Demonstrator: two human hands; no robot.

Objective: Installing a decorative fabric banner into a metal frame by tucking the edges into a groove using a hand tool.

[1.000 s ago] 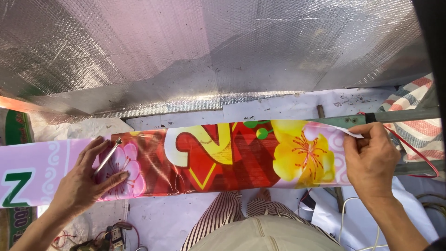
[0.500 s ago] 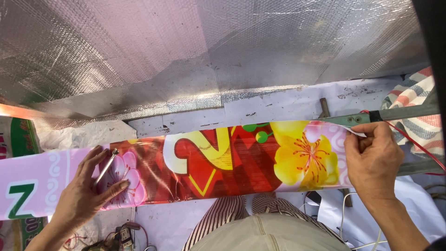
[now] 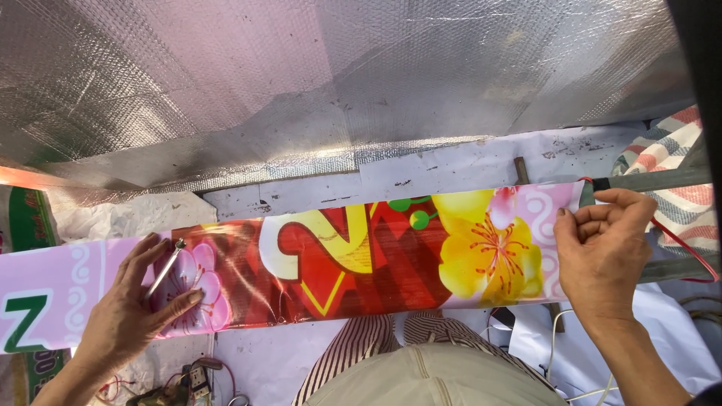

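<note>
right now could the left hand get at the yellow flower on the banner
Probably yes. The left hand lies flat on the banner holding a thin metal tool, and the strip between it and the yellow flower is bare. The right hand sits nearer, though.

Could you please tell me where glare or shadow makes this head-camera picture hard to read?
In the head view, the silver foil sheet overhead scatters bright, pinkish reflections; glossy streaks wash over the red middle of the printed banner; an orange glow burns out the far left edge; the left hand and right hand are evenly lit and sharp; a dark strip shades the right border.
</note>
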